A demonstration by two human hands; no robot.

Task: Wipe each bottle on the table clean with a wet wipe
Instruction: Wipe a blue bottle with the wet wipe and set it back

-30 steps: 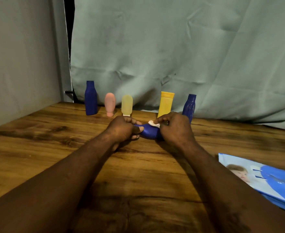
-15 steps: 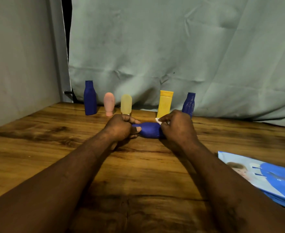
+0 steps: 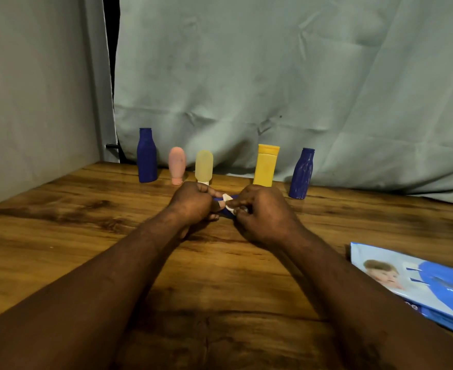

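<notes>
My left hand (image 3: 192,204) grips the blue bottle (image 3: 228,214), long axis lying left-right; right hand (image 3: 262,212) pinches the wet wipe (image 3: 227,202) against it.

Lighting: dim, warm, indoor; source out of view, above — shadows fall beneath the arms. Wooden table (image 3: 59,236): soft sheen on far-left boards, dark pooled shadow near, under both forearms (image 3: 113,284). Backdrop cloth (image 3: 300,89): evenly lit, creases shaded; black gap at far left. Standing bottles (image 3: 265,166): edges slightly soft, short shadows at bases. Held blue bottle (image 3: 226,214): nearly lost in shade; wet wipe (image 3: 228,205) the brightest spot there. Wipes pack (image 3: 433,287), near right: pale glare streaks. Grain in dark areas. Distortion — wide-angle bowing toward left and right edges.
</notes>
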